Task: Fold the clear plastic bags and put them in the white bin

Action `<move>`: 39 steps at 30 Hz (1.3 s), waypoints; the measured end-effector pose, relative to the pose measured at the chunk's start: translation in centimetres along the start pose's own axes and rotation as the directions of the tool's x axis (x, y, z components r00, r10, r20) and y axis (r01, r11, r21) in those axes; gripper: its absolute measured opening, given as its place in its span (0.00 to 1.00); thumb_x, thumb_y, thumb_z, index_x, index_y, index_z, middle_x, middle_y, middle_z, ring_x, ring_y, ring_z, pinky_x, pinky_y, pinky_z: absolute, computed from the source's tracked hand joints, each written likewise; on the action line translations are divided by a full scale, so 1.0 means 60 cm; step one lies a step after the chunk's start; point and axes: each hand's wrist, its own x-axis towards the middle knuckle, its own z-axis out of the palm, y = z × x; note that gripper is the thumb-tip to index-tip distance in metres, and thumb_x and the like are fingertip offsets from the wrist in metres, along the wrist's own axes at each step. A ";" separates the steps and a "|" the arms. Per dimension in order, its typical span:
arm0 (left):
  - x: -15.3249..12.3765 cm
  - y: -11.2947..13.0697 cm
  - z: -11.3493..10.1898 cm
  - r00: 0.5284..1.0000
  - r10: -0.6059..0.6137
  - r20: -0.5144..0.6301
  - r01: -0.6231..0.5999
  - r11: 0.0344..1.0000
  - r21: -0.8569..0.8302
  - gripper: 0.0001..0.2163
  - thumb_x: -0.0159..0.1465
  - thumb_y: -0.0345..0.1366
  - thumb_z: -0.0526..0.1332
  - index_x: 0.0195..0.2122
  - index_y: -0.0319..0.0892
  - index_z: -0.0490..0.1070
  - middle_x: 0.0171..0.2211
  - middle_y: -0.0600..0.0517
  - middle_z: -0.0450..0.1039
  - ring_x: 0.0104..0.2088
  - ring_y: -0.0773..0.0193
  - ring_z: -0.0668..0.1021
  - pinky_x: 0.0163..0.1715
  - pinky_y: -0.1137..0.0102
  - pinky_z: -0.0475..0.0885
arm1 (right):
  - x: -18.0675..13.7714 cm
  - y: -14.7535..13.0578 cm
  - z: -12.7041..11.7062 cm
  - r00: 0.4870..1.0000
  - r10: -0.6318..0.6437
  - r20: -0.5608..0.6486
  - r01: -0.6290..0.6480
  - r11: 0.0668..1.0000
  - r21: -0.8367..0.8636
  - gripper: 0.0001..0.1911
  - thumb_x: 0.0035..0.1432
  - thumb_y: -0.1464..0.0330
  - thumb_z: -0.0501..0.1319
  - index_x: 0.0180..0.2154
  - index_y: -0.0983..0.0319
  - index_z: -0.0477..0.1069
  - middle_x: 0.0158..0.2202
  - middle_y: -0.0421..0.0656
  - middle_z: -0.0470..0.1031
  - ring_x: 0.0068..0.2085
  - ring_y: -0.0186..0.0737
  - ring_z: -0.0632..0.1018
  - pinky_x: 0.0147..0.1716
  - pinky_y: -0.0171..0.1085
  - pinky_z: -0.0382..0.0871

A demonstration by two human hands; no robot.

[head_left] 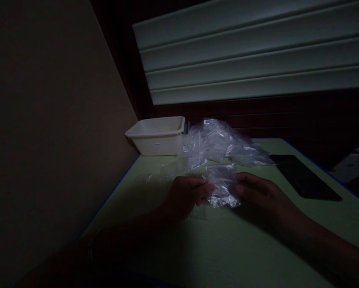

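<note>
A crinkled clear plastic bag (222, 186) is held up just above the table, between my two hands. My left hand (187, 194) pinches its left side, with the thumb lying over the front. At the right edge, my right hand (259, 192) has its thumb in front and its fingers behind the bag. Right behind them rises a heap of similar clear plastic bags (218, 138). A flat clear bag (197, 213) lies on the table below my left hand. Dim light and glare hide whether the held bag contains anything.
A white plastic bin (160, 146) stands at the back left near the wall. On the right, a dark flat panel (305, 176) lies on the pale green table (233, 248). Louvred shutters (251, 52) rise behind the table. A white object (353, 166) shows at far right.
</note>
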 end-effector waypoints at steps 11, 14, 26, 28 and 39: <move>-0.004 0.008 -0.002 0.999 -0.016 0.034 0.013 0.998 0.066 0.19 0.58 0.49 0.62 0.20 0.38 0.71 0.16 0.57 0.64 0.18 0.73 0.64 0.21 0.75 0.57 | 0.007 0.005 -0.004 0.995 0.029 -0.091 -0.024 0.998 0.062 0.12 0.46 0.63 0.71 0.25 0.62 0.71 0.23 0.37 0.68 0.24 0.31 0.67 0.23 0.32 0.60; -0.002 0.002 -0.002 1.000 -0.012 0.024 0.011 0.997 0.079 0.19 0.58 0.50 0.62 0.21 0.38 0.72 0.16 0.56 0.64 0.18 0.72 0.64 0.20 0.75 0.57 | 0.009 0.008 -0.004 0.994 0.055 -0.092 -0.046 0.994 0.100 0.13 0.46 0.62 0.71 0.25 0.62 0.71 0.21 0.36 0.68 0.22 0.29 0.66 0.21 0.31 0.58; -0.006 0.019 -0.004 0.996 -0.054 0.069 0.049 0.996 0.070 0.18 0.58 0.48 0.61 0.21 0.37 0.71 0.16 0.56 0.63 0.18 0.73 0.63 0.20 0.75 0.56 | 0.009 0.011 -0.007 0.999 0.013 -0.044 -0.009 0.995 0.098 0.10 0.48 0.64 0.70 0.28 0.60 0.71 0.22 0.36 0.69 0.23 0.32 0.68 0.24 0.33 0.62; -0.004 0.014 -0.002 0.997 -0.044 0.069 0.044 0.999 0.007 0.17 0.58 0.47 0.62 0.22 0.37 0.71 0.18 0.56 0.65 0.19 0.73 0.64 0.20 0.75 0.56 | 0.010 0.012 -0.008 0.999 0.017 -0.033 -0.013 0.992 0.122 0.10 0.49 0.63 0.70 0.30 0.60 0.71 0.23 0.37 0.70 0.24 0.33 0.69 0.26 0.34 0.63; -0.003 0.006 0.009 0.998 -0.016 0.059 0.031 0.962 -0.272 0.13 0.54 0.43 0.67 0.25 0.36 0.72 0.18 0.56 0.65 0.18 0.75 0.64 0.18 0.77 0.56 | 0.009 0.004 -0.001 0.997 0.065 0.032 -0.073 0.920 0.386 0.10 0.45 0.67 0.71 0.31 0.57 0.74 0.24 0.36 0.70 0.22 0.30 0.68 0.25 0.32 0.64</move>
